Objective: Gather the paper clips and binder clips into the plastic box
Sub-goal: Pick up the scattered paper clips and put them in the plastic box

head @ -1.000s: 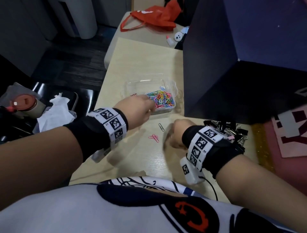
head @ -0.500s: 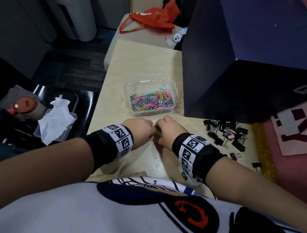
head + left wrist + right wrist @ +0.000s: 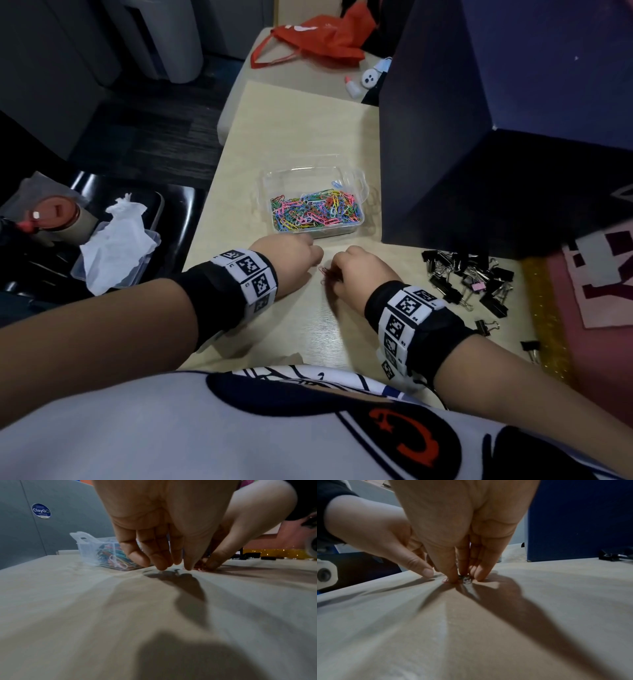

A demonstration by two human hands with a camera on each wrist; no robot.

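The clear plastic box stands mid-table with several coloured paper clips inside; it also shows in the left wrist view as the box. Just in front of it my two hands meet over loose pink paper clips. My right hand points its fingers down and pinches the loose clips against the table between thumb and fingertips. My left hand has its fingertips on the tabletop beside them, with nothing seen in it. A pile of black binder clips lies to the right.
A tall dark blue box stands right of the plastic box. Two stray binder clips lie near the right front edge. Left of the table a black chair carries tissue and a cup. An orange bag lies at the far end.
My left hand has drawn back from the plastic box to the table in front of it. My right hand has shifted left, and both hands now meet over the loose clips.
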